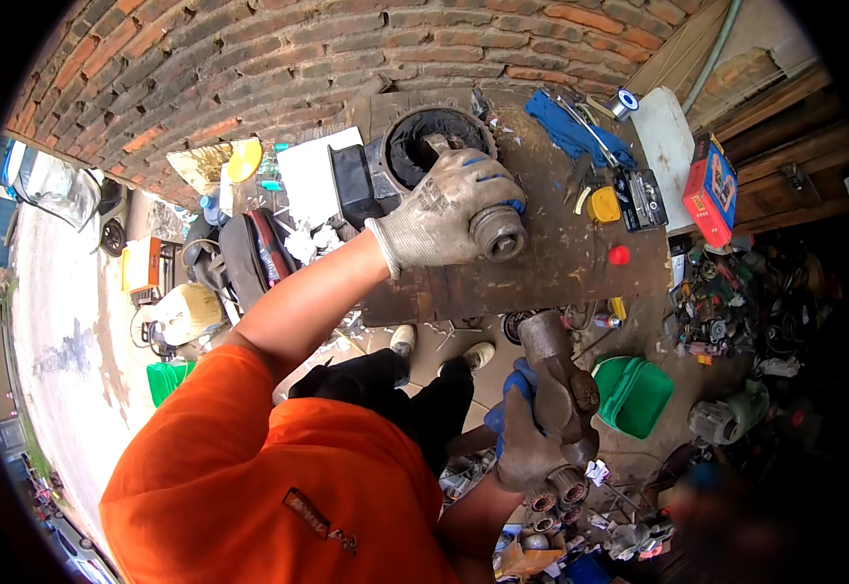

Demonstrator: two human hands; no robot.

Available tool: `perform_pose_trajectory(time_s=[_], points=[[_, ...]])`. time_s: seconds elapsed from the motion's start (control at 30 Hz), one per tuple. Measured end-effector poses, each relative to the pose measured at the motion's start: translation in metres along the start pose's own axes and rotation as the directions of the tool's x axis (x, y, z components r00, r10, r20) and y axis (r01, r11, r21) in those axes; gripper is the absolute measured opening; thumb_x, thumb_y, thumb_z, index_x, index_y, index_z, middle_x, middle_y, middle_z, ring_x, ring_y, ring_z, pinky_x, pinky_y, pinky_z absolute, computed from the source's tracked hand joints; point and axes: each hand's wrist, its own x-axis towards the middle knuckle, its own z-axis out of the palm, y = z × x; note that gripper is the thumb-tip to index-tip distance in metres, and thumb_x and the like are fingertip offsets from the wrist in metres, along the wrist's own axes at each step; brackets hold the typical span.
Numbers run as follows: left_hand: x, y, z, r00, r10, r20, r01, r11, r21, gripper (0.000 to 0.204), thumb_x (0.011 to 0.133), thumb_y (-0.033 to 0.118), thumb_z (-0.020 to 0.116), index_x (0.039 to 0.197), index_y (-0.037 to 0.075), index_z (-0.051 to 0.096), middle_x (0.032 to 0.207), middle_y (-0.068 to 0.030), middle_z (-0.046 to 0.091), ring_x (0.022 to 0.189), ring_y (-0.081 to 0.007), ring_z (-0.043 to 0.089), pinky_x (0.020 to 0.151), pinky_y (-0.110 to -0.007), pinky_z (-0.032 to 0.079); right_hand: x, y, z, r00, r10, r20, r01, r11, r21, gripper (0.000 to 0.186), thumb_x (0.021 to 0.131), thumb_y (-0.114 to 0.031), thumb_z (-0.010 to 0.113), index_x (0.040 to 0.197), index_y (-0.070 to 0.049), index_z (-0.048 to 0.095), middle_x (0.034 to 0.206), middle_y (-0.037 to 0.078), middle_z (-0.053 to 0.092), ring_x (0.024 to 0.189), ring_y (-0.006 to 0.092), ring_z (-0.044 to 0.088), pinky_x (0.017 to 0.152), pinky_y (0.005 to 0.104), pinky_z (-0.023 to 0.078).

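Gloved hands working at a rusty steel workbench [541,268] by the brick wall.
I am seeing my left hand [453,209] clenching around a short grey metal cylinder [498,234] above the bench, while my right hand [526,438] is gripping a heavy rusty universal-joint yoke [560,375] lower down, over the cluttered floor.

left grip [453,209] clenched, arm outstretched, right grip [531,438] clenched low

My knit cloth gloves [453,209] were grimy, the steel bench [541,263] rusty and matt, the metal joint [560,384] dull, the wall [249,68] rough brick.
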Motion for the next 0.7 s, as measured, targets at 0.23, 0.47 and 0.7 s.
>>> perform_pose_trajectory(time_s=[0.23, 0.47, 0.7], points=[[-0.013, 0.013, -0.016, 0.992, 0.121, 0.022, -0.120, 0.992, -0.038, 0.046, 0.063, 0.024, 0.086, 0.104, 0.014, 0.068, 0.110, -0.0062, 0.063, 0.110, -0.0318, 0.058, 0.096, -0.050, 0.043, 0.002, -0.005, -0.002, 0.860, -0.510, -0.010, 0.465, 0.792, -0.397, 0.026, 0.083, 0.003, 0.068, 0.109, 0.006, 0.069, 0.094, 0.011, 0.070, 0.069, 0.0129, 0.062, 0.061, 0.0259, 0.052], [-0.008, 0.093, -0.021, 0.878, 0.457, 0.145, -0.443, 0.889, -0.117, 0.034, 0.071, 0.028, 0.073, 0.104, 0.019, 0.070, 0.104, -0.0032, 0.061, 0.108, -0.0264, 0.058, 0.099, -0.049, 0.047, 0.019, -0.012, -0.018, 0.431, -0.788, 0.441, 0.739, 0.028, -0.673, 0.023, 0.089, 0.000, 0.062, 0.110, 0.007, 0.067, 0.098, 0.010, 0.069, 0.082, 0.0188, 0.065, 0.073, 0.0331, 0.052], [-0.054, 0.135, 0.026, 0.910, 0.374, 0.178, -0.283, 0.876, -0.392, 0.026, 0.078, 0.023, 0.070, 0.103, 0.019, 0.067, 0.104, -0.0037, 0.063, 0.105, -0.0260, 0.061, 0.097, -0.049, 0.047, 0.047, 0.098, -0.096, 0.943, -0.307, -0.130, 0.307, 0.951, -0.020, 0.013, 0.096, -0.011, 0.057, 0.096, 0.000, 0.065, 0.090, 0.001, 0.064, 0.077, 0.0150, 0.061, 0.074, 0.0335, 0.052]])
